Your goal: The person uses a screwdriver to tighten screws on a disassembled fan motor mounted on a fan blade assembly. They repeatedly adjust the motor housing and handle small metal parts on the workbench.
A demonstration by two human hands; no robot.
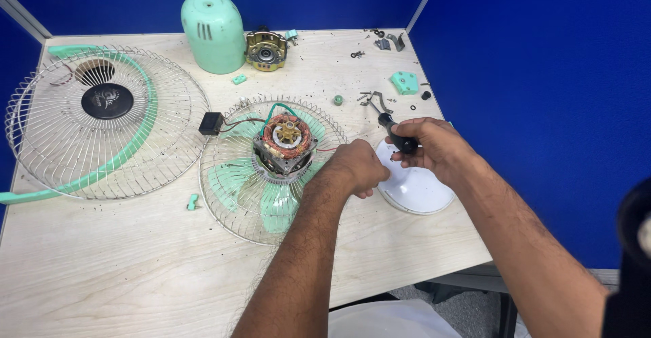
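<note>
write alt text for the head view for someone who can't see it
The right hand grips a black-handled tool while the left hand rests fisted beside an exposed fan motor on a wire fan guard. A second guard and a mint motor cover lie nearby.

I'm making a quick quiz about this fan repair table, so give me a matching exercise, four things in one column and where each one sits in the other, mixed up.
Things:
1. mint green motor cover
2. large wire grille
3. exposed motor with copper windings
4. black-handled tool

Places:
A. in the right hand
B. far left of the table
C. far edge of the table, upright
D. middle, on the grille with green blades, by the left hand

Pairs: 1-C, 2-B, 3-D, 4-A
</note>
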